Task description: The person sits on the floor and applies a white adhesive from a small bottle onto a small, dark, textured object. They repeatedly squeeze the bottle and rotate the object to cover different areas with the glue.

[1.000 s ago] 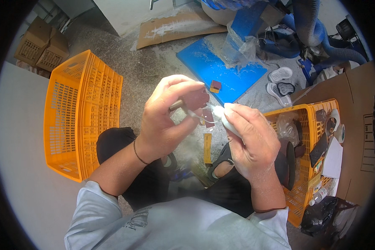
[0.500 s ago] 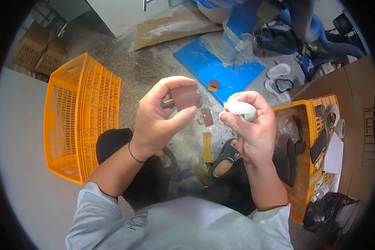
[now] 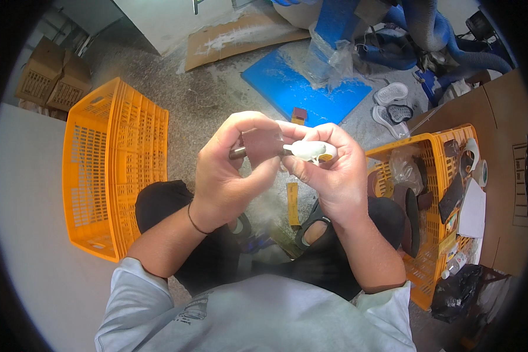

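My left hand point(image 3: 220, 176) is closed around a piece of reddish-brown sandpaper point(image 3: 260, 145), which bends over a metal rod point(image 3: 237, 154) whose end sticks out on the left. My right hand point(image 3: 343, 185) pinches a small, smooth white piece point(image 3: 305, 149) with a rounded body and a yellow patch at its right side. Both hands meet in front of my chest, and the narrow left tip of the white piece is right beside the sandpaper. Whether that tip touches the sandpaper or the rod, I cannot tell.
Stacked orange crates point(image 3: 138, 152) stand at left. At right, another orange crate point(image 3: 437, 234) holds sandpaper discs and plastic bags. A blue board point(image 3: 287, 82) lies ahead with a sandpaper scrap on it, beside white shoe-like pieces point(image 3: 391, 92). A yellow strip point(image 3: 293, 205) lies between my feet.
My right hand has moved left with the white piece, closing the gap to the sandpaper. The white piece has turned, so its yellow patch shows. My left hand keeps hold of the sandpaper.
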The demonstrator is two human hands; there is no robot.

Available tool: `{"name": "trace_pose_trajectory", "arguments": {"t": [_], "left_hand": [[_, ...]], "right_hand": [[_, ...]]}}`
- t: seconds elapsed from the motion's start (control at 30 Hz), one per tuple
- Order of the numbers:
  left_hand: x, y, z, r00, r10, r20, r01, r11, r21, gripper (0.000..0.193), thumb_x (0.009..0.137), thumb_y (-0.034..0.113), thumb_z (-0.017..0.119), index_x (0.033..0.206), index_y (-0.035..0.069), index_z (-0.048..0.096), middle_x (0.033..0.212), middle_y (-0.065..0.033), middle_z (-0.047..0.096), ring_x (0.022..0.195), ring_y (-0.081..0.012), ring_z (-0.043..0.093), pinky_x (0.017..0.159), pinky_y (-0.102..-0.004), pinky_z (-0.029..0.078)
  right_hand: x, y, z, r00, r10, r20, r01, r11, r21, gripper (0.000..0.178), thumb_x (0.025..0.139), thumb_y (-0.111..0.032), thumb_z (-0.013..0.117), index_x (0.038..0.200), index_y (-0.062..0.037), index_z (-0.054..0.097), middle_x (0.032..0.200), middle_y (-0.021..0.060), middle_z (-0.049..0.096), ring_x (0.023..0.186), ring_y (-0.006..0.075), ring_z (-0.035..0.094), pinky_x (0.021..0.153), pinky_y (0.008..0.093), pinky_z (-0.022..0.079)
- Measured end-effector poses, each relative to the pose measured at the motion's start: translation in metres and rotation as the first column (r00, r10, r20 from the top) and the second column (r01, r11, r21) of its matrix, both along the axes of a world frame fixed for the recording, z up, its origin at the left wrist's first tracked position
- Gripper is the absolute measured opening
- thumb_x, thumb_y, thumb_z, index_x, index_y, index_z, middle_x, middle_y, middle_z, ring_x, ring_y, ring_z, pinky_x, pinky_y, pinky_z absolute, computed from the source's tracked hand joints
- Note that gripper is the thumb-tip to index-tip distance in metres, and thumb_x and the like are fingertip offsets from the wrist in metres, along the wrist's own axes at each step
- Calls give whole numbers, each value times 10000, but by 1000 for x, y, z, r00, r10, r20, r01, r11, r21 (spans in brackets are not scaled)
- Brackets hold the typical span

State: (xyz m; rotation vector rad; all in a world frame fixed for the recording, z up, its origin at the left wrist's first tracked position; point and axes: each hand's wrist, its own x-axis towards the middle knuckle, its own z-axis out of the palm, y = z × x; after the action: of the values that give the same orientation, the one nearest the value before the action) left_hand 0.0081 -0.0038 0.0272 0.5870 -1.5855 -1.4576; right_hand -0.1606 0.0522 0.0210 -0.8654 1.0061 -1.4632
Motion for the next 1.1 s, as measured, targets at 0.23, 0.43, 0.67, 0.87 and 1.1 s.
{"name": "trace_pose_trajectory", "arguments": {"t": [0.23,0.43,0.67,0.87,1.1], "left_hand": [[0,1,-3,999,35,-10,-36,995,-93,415,826,-157,583,1201,19,547,1179,-137,678,1115,-202,684,935,-321,569],[-1,2,-7,998,63,-25,-65,990,-121,457,804,-168,586,1220,17,542,1185,-142,667,1123,-213,684,956,-335,572],[-2,6,-5,997,61,-50,-64,995,-76,565,806,-160,599,1324,27,474,1178,-132,645,1127,-225,687,956,-336,566],[0,6,-4,997,69,-31,-71,994,-78,614,793,-170,605,1354,29,456,1177,-121,632,1129,-226,686,961,-336,561],[0,5,-5,997,62,-34,-66,990,-121,630,783,-176,617,1357,31,462,1183,-108,622,1132,-217,685,964,-326,558]], "right_hand": [[4,2,-1,1000,-3,2,3,1000,-16,278,822,14,821,977,-31,594,1279,247,660,1151,226,645,984,371,527],[6,2,-2,999,-24,29,24,999,-28,285,815,5,832,967,-37,595,1275,240,664,1137,223,648,980,369,529],[6,3,2,999,-8,42,9,999,-43,289,810,-2,838,960,-38,593,1278,242,663,1134,217,647,979,371,528],[7,4,3,1000,-24,-14,24,998,-53,282,813,14,827,952,-37,587,1279,248,664,1123,214,653,972,366,533],[7,4,3,999,-26,19,27,997,-69,285,812,34,815,961,-29,580,1282,259,659,1124,231,665,974,372,543]]}}
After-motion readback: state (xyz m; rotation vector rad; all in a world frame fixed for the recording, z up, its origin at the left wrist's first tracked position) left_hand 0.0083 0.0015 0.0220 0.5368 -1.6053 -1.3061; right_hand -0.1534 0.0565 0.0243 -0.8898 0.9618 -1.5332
